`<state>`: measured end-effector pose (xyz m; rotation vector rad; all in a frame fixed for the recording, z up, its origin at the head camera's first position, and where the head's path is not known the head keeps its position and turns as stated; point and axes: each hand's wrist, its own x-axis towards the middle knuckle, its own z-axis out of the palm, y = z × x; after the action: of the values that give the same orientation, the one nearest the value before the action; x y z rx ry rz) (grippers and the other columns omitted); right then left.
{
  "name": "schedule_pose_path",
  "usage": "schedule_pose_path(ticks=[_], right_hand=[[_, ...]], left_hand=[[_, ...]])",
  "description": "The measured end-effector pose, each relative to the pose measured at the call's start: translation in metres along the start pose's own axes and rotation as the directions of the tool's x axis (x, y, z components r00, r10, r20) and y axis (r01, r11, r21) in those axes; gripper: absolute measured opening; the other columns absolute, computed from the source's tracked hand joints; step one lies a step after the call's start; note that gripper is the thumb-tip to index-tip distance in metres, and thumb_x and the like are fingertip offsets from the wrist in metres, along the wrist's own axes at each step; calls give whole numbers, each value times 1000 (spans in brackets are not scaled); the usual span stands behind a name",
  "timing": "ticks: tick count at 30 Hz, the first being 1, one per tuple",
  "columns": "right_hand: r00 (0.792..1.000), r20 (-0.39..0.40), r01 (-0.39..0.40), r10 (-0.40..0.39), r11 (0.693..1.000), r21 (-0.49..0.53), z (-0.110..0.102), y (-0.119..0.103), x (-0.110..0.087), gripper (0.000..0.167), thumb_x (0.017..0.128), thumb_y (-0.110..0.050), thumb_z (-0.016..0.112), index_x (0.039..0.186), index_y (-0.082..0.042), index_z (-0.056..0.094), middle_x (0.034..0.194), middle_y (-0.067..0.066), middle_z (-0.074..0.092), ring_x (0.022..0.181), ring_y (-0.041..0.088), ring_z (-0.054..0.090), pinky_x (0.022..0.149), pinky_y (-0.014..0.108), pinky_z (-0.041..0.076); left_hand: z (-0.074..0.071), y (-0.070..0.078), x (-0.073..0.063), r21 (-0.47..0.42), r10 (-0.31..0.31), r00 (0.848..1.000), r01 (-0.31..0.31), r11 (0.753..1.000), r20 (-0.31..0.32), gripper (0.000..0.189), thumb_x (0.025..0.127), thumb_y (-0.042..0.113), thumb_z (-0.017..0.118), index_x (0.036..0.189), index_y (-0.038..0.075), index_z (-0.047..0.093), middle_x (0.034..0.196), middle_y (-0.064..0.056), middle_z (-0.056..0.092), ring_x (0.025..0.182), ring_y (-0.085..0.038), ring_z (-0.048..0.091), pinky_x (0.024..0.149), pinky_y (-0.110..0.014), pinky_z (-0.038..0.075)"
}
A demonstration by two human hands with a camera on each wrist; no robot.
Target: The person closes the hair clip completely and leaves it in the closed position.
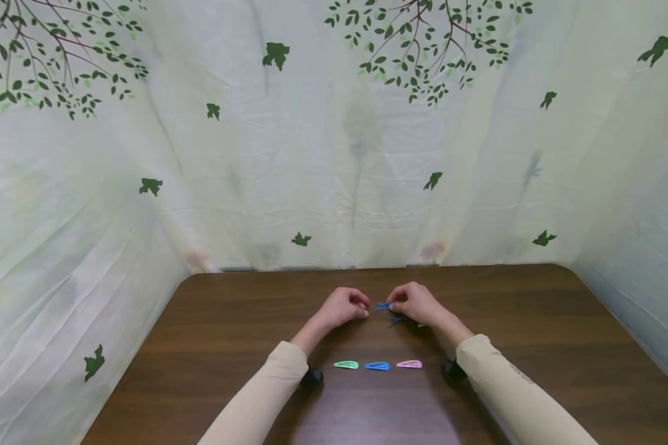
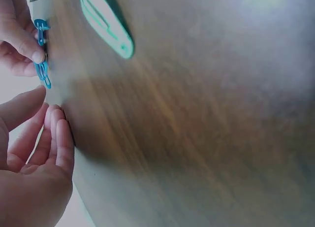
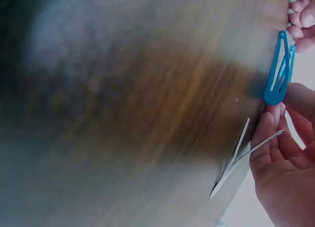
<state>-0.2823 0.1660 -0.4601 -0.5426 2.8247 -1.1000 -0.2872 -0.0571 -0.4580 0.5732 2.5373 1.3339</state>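
My right hand [image 1: 417,301] pinches a blue snap hair clip [image 1: 383,306] just above the table; in the right wrist view this hair clip [image 3: 278,72] has its two arms spread apart. Left of it, my left hand [image 1: 342,307] holds nothing, its fingers bent loosely and the thumb apart from the fingertips. Its fingertips [image 2: 63,126] are near the clip without touching it. Below my right hand is another splayed clip [image 1: 396,320], dark blue in the head view. A pale object [image 1: 421,325] beside it is mostly hidden by the right hand.
Closer to me, a green clip [image 1: 346,365], a blue clip [image 1: 376,366] and a pink clip [image 1: 409,364] lie in a row on the brown wooden table [image 1: 228,371]. A white curtain [image 1: 312,154] with leaf prints hangs behind the table and along both sides.
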Motion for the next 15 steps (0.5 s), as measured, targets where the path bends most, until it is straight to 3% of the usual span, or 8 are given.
schedule_pose_path(ticks=[7, 15], right_hand=[[1000, -2, -9, 9, 1000, -8, -1, -1, -1, 5, 88, -7, 72, 88, -9, 76, 77, -6, 68, 72, 12, 56, 70, 32, 47], [997, -73, -10, 10, 1000, -5, -3, -6, -5, 5, 88, -10, 72, 86, -13, 76, 80, -7, 69, 73, 12, 58, 72, 33, 49]], left_hand=[[1, 5, -9, 1, -34, 999, 34, 999, -21, 20, 82, 3, 76, 102, -1, 72, 83, -3, 66, 74, -12, 57, 68, -25, 46], [-4, 5, -18, -24, -25, 999, 24, 999, -35, 20, 83, 3, 75, 102, -2, 72, 83, -1, 67, 75, -12, 59, 67, -26, 48]])
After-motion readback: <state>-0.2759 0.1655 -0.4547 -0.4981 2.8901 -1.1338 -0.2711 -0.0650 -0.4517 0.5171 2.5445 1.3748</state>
